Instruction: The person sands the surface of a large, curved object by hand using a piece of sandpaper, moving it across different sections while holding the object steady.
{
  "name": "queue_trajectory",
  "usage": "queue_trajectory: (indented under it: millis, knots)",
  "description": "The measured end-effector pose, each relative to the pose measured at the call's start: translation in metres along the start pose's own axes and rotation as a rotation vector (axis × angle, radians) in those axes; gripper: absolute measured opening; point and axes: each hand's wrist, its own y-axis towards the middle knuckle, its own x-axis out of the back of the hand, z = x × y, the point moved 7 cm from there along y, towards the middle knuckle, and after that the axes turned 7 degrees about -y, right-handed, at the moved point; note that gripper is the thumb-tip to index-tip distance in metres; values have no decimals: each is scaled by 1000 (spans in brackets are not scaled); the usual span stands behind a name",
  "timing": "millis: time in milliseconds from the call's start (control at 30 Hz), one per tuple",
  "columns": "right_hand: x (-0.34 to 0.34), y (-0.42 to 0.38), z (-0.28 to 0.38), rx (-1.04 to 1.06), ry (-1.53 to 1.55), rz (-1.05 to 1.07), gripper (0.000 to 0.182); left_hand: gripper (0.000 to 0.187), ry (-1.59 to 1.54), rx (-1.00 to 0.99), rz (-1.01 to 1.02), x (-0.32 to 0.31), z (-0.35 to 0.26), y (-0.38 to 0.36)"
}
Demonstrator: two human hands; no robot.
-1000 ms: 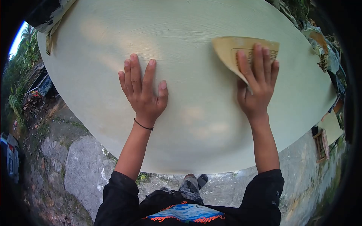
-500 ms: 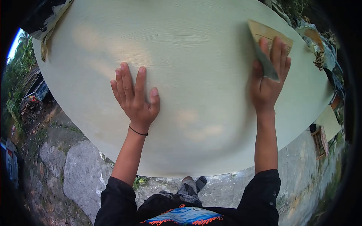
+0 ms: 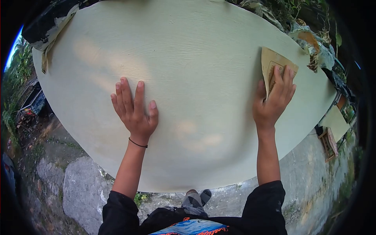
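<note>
We press our right hand (image 3: 273, 102) flat on a sheet of sandpaper (image 3: 274, 66), fingers stretched over its near half, holding it against the pale green board (image 3: 196, 78) near the board's far right edge. Our left hand (image 3: 133, 107) lies open and empty, palm down, fingers spread, on the board's left middle. Below the board's near edge we see rough stone ground (image 3: 82, 184).

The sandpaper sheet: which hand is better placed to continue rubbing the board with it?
Right. The right hand already presses the sandpaper sheet on the pale board; the left hand lies flat on bare board, apart from it.
</note>
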Motion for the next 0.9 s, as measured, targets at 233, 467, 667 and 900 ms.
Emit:
queue_trajectory:
  millis: [233, 467, 667, 900]
  knots:
    - [-17, 48, 9, 55, 78, -24, 58, 50, -1, -25, 19, 1, -3, 1]
    - [-17, 20, 95, 336, 125, 145, 52, 51, -3, -23, 19, 0, -1, 0]
    - [-8, 53, 44, -61, 285, -201, 49, 50, -1, -23, 17, 1, -2, 0]
    - [-10, 61, 10, 58, 182, -132, 44, 50, -12, -27, 10, 1, -2, 0]
